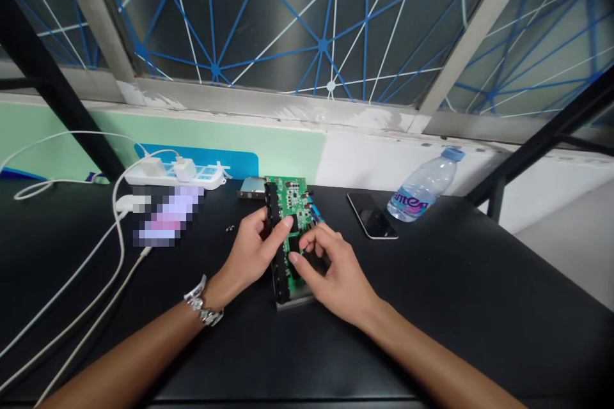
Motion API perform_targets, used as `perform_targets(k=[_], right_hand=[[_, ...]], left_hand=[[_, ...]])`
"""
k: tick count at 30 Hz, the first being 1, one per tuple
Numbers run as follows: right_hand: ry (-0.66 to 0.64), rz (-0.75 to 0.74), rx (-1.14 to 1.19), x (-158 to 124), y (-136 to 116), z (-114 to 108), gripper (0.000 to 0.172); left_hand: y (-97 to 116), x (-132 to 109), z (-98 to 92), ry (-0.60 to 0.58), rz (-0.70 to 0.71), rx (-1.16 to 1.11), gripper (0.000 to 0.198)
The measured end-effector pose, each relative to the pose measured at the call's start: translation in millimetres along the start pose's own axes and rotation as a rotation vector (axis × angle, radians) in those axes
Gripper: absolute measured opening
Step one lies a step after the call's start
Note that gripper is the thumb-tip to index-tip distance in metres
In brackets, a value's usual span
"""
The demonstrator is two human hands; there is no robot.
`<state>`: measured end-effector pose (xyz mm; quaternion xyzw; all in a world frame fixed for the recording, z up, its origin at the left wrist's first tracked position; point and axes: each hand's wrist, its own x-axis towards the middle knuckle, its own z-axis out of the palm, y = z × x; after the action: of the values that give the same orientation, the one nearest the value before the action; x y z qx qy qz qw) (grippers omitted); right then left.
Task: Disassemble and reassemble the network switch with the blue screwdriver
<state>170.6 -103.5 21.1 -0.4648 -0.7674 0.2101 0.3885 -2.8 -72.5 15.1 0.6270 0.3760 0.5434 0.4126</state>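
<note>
You hold green circuit board with black connector strips (290, 201) over black tabletop (460, 313): left hand (247, 252) clamped on its strip edge, right hand (336, 271) on its lower part, grip unclear. Board handling in hand; keep it steady.

A blue-webbed window (268, 19) above a mint-green wall (288, 147) — black desk (480, 307) below.

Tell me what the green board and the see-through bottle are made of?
The green circuit board looks like stiff resin board under a glossy green coating, with small metal parts on top, though its inside can't be seen. The water bottle looks like thin clear plastic, since light passes through its shiny sides. Its blue cap seems to be plastic too.
</note>
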Motion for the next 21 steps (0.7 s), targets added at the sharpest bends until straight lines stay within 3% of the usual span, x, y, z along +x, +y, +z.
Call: perform_targets(k=[6,13,17,21], right_hand=[[-0.077,0.078,0.285,0.6,5.3,1.5,0.011],[-0.155,0.190,0.527,2.1,10.3,2.3,0.018],[-0.181,0.268,0.693,5.7,10.7,-1.3,0.029],[-0.206,0.316,0.846,7.6,10.5,-5.5,0.034]], left_hand=[[-0.6,-1.7,-7.8,-0.277,-0.073,-0.207,0.029],[-3.9,4.7,-12.4,-0.241,-0.081,-0.187,0.028],[-8.4,10.6,-13.6,-0.151,-0.237,-0.266,0.038],[-11.1,15.2,-15.1,-0.234,-0.423,-0.359,0.045]])
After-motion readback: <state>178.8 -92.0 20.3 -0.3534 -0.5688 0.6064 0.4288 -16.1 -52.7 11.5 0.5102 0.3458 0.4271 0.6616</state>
